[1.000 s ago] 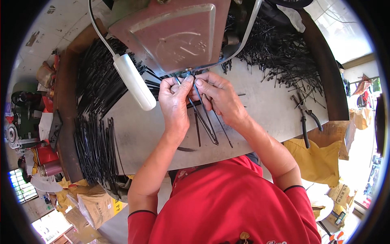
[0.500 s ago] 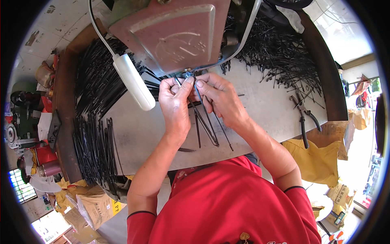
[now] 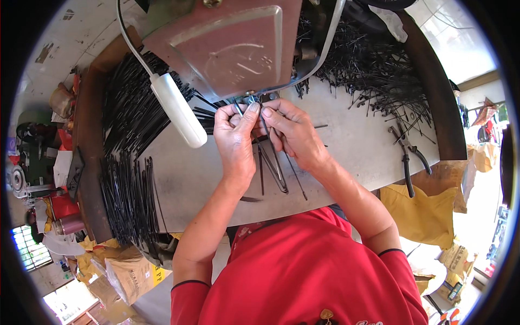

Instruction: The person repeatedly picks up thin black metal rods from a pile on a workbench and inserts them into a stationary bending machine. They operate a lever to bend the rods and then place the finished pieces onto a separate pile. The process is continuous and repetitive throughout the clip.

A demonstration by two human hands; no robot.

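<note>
Both hands are close together under the lower edge of a pinkish-red machine cover [image 3: 227, 51]. My left hand [image 3: 236, 135] pinches a long black wire rod bent into a narrow loop [image 3: 280, 179], whose bend points down toward me. The rod's upper end runs up to a small metal part of the machine, where the fingertips hide the contact. My right hand [image 3: 299, 132] is closed on a thin black rod [image 3: 297, 176] with a small thickened tip, slanting down to the right. Fingers cover its upper end.
A white lamp [image 3: 179, 111] on a bent arm hangs left of the hands. Bundles of black rods [image 3: 127, 200] lie along the table's left side. A tangled heap of thin rods [image 3: 374, 70] fills the back right, near pliers [image 3: 406, 154]. A raised brown rim [image 3: 444, 108] borders the table.
The hands keep nearly the same place and grip. The lower ends of the rods have shifted slightly left, and the whole view has moved a little.
</note>
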